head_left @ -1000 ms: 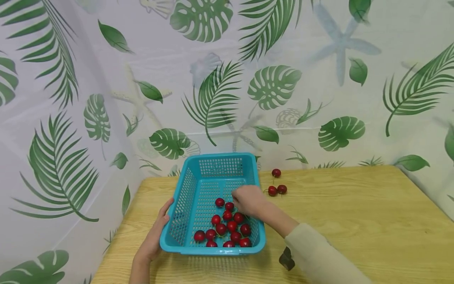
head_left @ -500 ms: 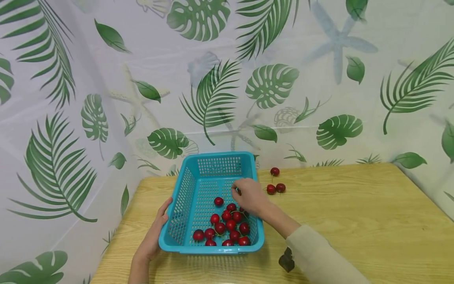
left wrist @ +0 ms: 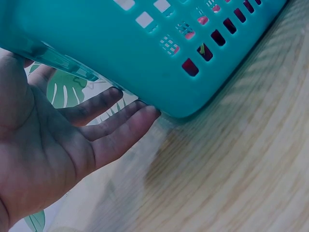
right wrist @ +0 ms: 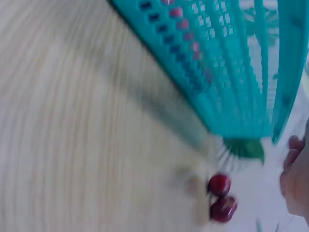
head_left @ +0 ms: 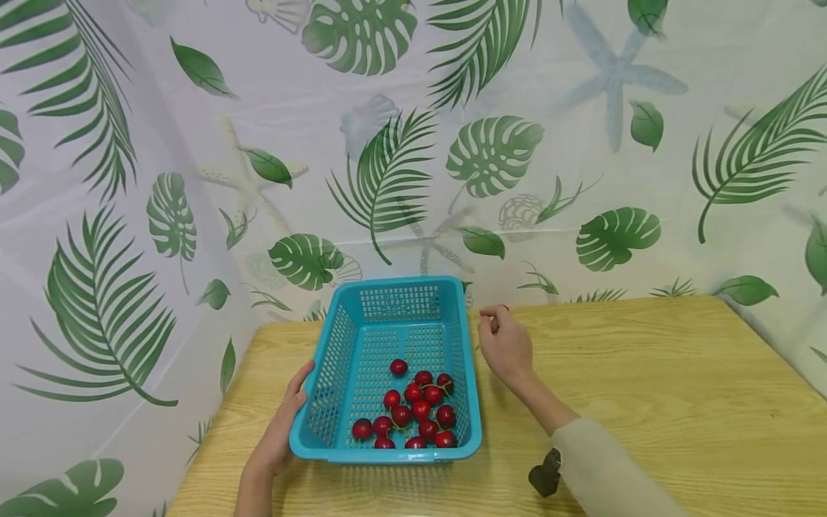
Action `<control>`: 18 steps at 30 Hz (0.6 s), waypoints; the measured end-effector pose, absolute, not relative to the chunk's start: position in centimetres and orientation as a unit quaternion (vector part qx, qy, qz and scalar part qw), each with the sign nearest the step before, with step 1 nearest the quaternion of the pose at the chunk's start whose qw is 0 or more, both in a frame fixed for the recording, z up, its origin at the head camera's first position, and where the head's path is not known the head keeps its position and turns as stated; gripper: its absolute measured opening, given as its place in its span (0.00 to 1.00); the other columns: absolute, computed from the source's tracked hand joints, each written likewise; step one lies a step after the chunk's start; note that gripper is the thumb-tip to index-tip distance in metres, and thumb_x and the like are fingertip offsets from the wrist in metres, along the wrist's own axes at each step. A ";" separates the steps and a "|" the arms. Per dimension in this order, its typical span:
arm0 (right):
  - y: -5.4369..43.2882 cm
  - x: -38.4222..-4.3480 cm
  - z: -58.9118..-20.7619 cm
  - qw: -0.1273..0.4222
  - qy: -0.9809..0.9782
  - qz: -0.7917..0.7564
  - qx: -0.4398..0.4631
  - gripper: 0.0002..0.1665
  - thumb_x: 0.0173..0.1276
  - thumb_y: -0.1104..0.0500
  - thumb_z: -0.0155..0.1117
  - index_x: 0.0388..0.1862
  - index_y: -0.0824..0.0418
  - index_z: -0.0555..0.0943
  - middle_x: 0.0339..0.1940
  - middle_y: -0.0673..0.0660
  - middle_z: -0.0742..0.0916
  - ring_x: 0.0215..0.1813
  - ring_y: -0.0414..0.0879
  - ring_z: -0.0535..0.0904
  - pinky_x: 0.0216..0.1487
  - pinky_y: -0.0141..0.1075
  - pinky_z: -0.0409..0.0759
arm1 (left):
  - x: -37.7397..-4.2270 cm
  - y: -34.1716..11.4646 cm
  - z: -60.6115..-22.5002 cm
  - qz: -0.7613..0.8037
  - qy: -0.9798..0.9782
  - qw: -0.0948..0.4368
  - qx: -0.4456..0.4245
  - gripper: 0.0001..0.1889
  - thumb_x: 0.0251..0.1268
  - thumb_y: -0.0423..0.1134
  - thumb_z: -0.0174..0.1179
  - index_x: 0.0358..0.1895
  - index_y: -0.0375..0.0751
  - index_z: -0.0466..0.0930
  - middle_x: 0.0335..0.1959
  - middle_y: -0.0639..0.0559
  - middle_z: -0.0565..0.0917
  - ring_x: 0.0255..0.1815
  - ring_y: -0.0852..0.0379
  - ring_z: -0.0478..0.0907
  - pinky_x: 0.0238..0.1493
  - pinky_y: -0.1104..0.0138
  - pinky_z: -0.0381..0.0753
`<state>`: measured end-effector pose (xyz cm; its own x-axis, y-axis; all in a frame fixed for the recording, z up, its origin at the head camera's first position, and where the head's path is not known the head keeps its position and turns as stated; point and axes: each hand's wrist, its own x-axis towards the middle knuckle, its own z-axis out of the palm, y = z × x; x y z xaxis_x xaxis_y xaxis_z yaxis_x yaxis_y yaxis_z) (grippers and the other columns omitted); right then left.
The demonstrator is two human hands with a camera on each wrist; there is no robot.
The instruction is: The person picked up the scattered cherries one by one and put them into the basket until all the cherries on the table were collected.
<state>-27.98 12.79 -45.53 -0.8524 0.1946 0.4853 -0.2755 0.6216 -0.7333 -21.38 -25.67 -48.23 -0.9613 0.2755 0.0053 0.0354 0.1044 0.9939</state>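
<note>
A blue plastic basket point(head_left: 477, 424) with slotted walls holds several red cherries point(head_left: 421, 410), mostly towards its near right corner. At the basket's left side is my left hand point(head_left: 279, 431); in the left wrist view its nearly straight fingers point(left wrist: 118, 135) touch the wall below the rim. My right hand point(head_left: 506, 348) is just right of the basket, with loosely bent fingers and a gap between thumb and forefinger. It covers most of the cherries on the table there; a red sliver of one cherry point(head_left: 505, 308) shows past it. Two cherries point(right wrist: 223, 209) appear in the right wrist view, apart from the hand.
The wood-grain table point(head_left: 646, 388) extends to the right. Behind it and on the left hangs a white cloth point(head_left: 555, 266) printed with leaves and starfish. A dark strap piece point(head_left: 545, 474) hangs at the right sleeve point(head_left: 607, 459).
My right hand has moved from above the cherries inside the basket, over its right rim, to the cherries on the table. My left hand and the basket stay in place.
</note>
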 end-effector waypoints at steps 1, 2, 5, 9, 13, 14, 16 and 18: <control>13.4 -28.1 -45.8 0.242 -0.866 0.437 0.007 0.14 0.69 0.62 0.53 0.46 0.65 0.84 0.16 0.53 0.77 0.17 0.43 0.66 0.20 0.37 0.63 | -21.4 -25.7 -48.2 0.662 0.737 0.091 0.106 0.29 0.82 0.52 0.28 0.81 0.55 0.40 0.80 0.37 0.42 0.74 0.25 0.50 0.58 0.46 0.71; 13.9 -28.2 -46.1 0.211 -0.878 0.430 -0.004 0.16 0.69 0.62 0.52 0.48 0.65 0.83 0.17 0.54 0.77 0.16 0.44 0.65 0.19 0.37 0.62 | -21.3 -25.7 -48.2 0.662 0.736 0.090 0.106 0.29 0.82 0.52 0.28 0.81 0.55 0.40 0.80 0.37 0.42 0.74 0.25 0.50 0.58 0.46 0.72; 15.0 -28.4 -46.9 0.125 -0.919 0.373 0.005 0.19 0.69 0.62 0.51 0.53 0.68 0.81 0.26 0.58 0.84 0.20 0.45 0.68 0.20 0.37 0.65 | -21.3 -25.7 -48.2 0.662 0.736 0.089 0.106 0.29 0.82 0.52 0.28 0.81 0.56 0.40 0.80 0.37 0.42 0.73 0.24 0.50 0.58 0.45 0.72; 15.2 -28.4 -47.8 0.034 -0.960 0.271 0.060 0.24 0.69 0.63 0.52 0.63 0.68 0.76 0.35 0.62 0.87 0.24 0.47 0.72 0.21 0.40 0.69 | -21.3 -25.7 -48.2 0.663 0.736 0.092 0.098 0.29 0.81 0.53 0.29 0.81 0.55 0.40 0.80 0.37 0.42 0.74 0.24 0.51 0.58 0.45 0.72; 14.5 -28.5 -48.3 -0.032 -0.977 0.188 0.093 0.30 0.71 0.60 0.51 0.72 0.64 0.68 0.33 0.62 0.87 0.28 0.51 0.79 0.25 0.44 0.77 | -21.3 -25.6 -48.2 0.665 0.736 0.093 0.089 0.30 0.81 0.53 0.30 0.81 0.54 0.40 0.80 0.37 0.43 0.73 0.25 0.52 0.58 0.46 0.73; 14.3 -28.6 -48.3 -0.042 -0.980 0.170 0.098 0.30 0.72 0.59 0.50 0.72 0.65 0.67 0.33 0.62 0.87 0.30 0.52 0.81 0.27 0.46 0.79 | -21.3 -25.6 -48.2 0.665 0.736 0.093 0.087 0.30 0.81 0.54 0.30 0.81 0.54 0.40 0.80 0.37 0.43 0.73 0.25 0.52 0.57 0.46 0.73; 13.9 -28.7 -48.3 -0.055 -0.984 0.134 0.105 0.29 0.74 0.58 0.50 0.72 0.66 0.66 0.33 0.63 0.86 0.33 0.54 0.83 0.32 0.48 0.81 | -21.4 -25.6 -48.2 0.665 0.736 0.091 0.087 0.30 0.81 0.54 0.30 0.81 0.54 0.40 0.80 0.37 0.43 0.73 0.25 0.52 0.57 0.46 0.73; 13.7 -28.9 -48.2 -0.057 -0.987 0.106 0.108 0.27 0.74 0.58 0.52 0.68 0.68 0.67 0.35 0.64 0.85 0.35 0.56 0.84 0.35 0.50 0.82 | -21.4 -25.6 -48.2 0.666 0.734 0.093 0.089 0.30 0.81 0.53 0.29 0.81 0.54 0.40 0.80 0.37 0.43 0.73 0.24 0.52 0.57 0.45 0.73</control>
